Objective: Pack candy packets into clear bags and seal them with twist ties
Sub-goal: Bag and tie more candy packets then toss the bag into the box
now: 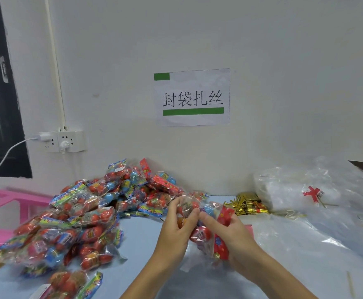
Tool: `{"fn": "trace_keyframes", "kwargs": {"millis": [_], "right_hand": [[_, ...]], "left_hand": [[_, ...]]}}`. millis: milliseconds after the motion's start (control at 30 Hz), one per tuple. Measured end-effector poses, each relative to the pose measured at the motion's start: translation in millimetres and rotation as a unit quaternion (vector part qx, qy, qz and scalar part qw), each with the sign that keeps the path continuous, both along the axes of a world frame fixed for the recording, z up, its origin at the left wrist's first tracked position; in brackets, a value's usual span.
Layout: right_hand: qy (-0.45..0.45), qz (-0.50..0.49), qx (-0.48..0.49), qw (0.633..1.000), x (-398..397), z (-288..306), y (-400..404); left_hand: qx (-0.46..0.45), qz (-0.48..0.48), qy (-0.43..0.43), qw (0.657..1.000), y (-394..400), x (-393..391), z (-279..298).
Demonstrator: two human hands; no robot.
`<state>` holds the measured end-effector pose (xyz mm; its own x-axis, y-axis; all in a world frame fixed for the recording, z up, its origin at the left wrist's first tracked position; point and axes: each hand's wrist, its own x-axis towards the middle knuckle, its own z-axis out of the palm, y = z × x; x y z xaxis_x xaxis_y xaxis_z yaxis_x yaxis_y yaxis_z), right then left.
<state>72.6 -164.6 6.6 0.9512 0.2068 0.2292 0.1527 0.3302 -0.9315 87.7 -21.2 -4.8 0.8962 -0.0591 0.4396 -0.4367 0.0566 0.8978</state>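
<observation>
Both hands meet at lower centre of the frame over the pale blue table [141, 240]. My left hand [176, 227] has thumb and fingers curled round a candy packet [187, 207], pinching it at its upper end. My right hand [232, 229] grips a clear bag [206, 236] with a red printed strip down its side; index finger extended toward the left hand, nearly touching its fingertips, the rest curled round the bag. Red and blue candies show through the bag's film, so some packets sit inside it. Big heap of candy packets [85, 214] fills the left and centre-left of the frame, spilling toward the lower left edge. Gold twist ties [248, 205] lie in a loose bundle right of centre, just beyond my right hand. Stack of clear bags [294, 190] in crinkled plastic at the right, red tape cross on it. Paper sign [192, 97] on the wall at upper centre; wall socket [65, 141] at left; pink plastic stool [8, 203] at the left edge
</observation>
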Motion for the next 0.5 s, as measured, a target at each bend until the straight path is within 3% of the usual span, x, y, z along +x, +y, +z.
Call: {"fn": "trace_keyframes", "kwargs": {"millis": [333, 500], "right_hand": [[-0.018, -0.107, -0.075, 0.991, -1, 3, -7], [-0.025, -0.174, -0.023, 0.984, 3, 16, -21]], "left_hand": [[-0.009, -0.072, 0.042, 0.997, 0, -2, 0], [-0.011, -0.037, 0.027, 0.999, 4, -3, 5]]}}
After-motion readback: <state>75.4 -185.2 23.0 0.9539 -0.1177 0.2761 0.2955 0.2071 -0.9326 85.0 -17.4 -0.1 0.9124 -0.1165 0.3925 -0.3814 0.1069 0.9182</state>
